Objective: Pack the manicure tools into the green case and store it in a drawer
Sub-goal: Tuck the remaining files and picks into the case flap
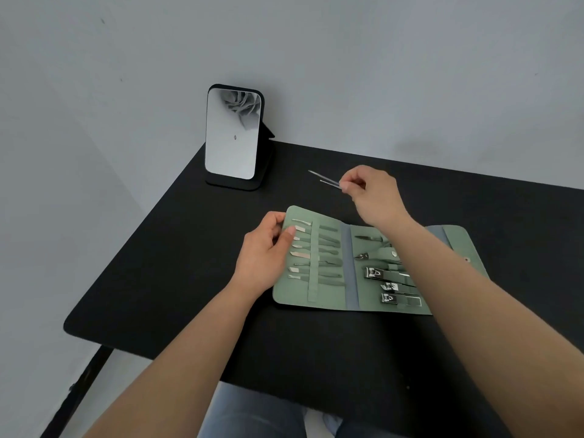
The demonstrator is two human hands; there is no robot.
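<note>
A small standing mirror (233, 134) sits upright at the back left of a black desk (164, 279), propped on its dark stand and angled toward the seated person, well apart from the work. Nearer the middle, the left hand (265, 251) holds the left edge of an open green case (316, 295), thumb on top and fingers curled under the flap, probably to lift it slightly and keep it from sliding while tools go in. The case lies unfolded flat on the desk. Its left panel carries a column of slim metal tools (300, 248) slipped under an elastic strap; its middle panel holds scissors, nippers and three nail clippers (374, 273) in their loops, so most of the set already looks packed. The right forearm crosses over the case's right panel and hides part of it. Beyond the case's far edge, the right hand (368, 191) is raised just above the desk, pinching one end of a pair of tweezers (324, 178) between thumb and fingertips, prongs pointing left. This seems a grip suited to sliding them under the strap, though which slot is free is hard to tell.
</note>
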